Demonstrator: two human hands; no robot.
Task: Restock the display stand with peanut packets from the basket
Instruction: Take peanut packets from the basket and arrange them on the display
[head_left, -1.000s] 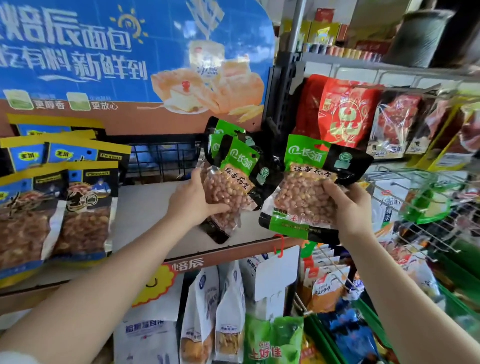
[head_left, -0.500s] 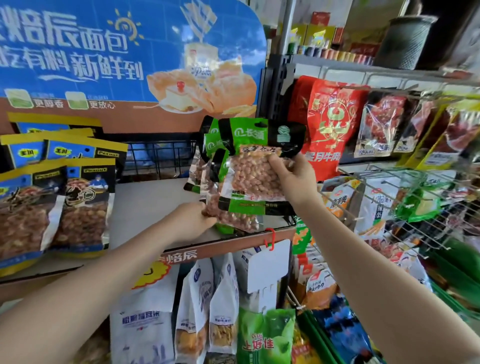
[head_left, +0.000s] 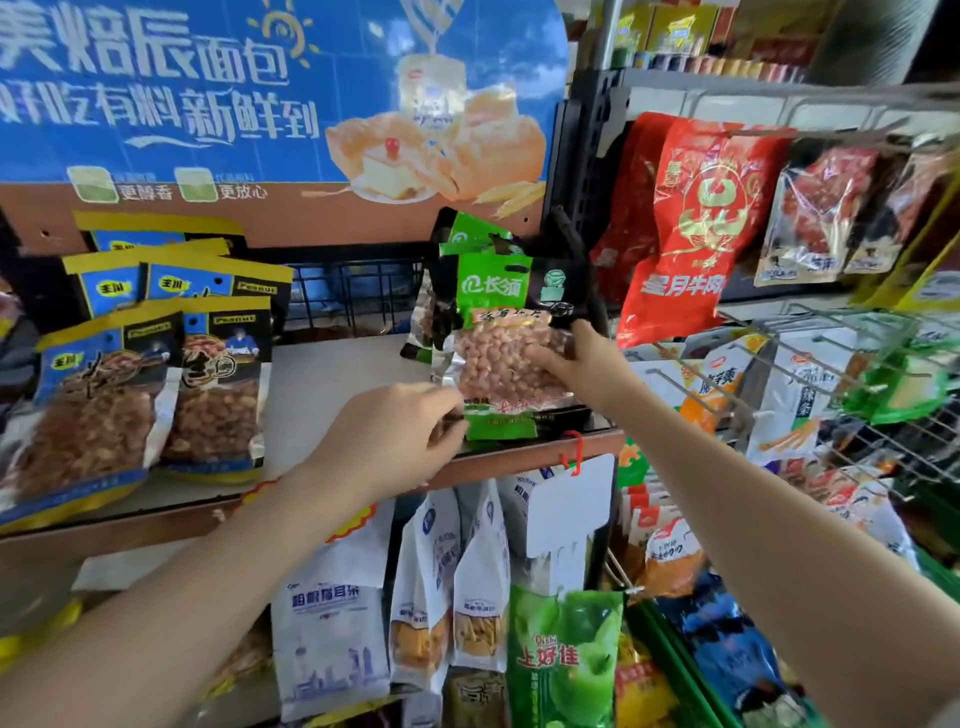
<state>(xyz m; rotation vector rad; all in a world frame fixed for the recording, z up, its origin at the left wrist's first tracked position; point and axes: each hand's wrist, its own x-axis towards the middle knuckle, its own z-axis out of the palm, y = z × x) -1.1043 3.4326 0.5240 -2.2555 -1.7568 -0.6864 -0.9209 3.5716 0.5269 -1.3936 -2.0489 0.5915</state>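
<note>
A green-and-black peanut packet (head_left: 501, 343) stands upright at the right end of the display stand's top shelf (head_left: 332, 384), at the front of a row of like packets (head_left: 470, 236) leaning behind it. My right hand (head_left: 582, 364) grips the front packet's right side. My left hand (head_left: 395, 436) pinches its lower left corner at the shelf's front edge. Blue-and-yellow peanut packets (head_left: 150, 364) stand in rows at the shelf's left end. The basket is out of view.
A blue bread advert board (head_left: 260, 104) backs the shelf. Red snack bags (head_left: 696, 218) hang on a rack to the right, above wire hooks (head_left: 810, 364) with more packets. White and green bags (head_left: 457, 597) hang below the shelf.
My right hand carried its packet left and down onto the shelf in front of the green row. My left hand slid from the older packets to the new packet's lower corner.
</note>
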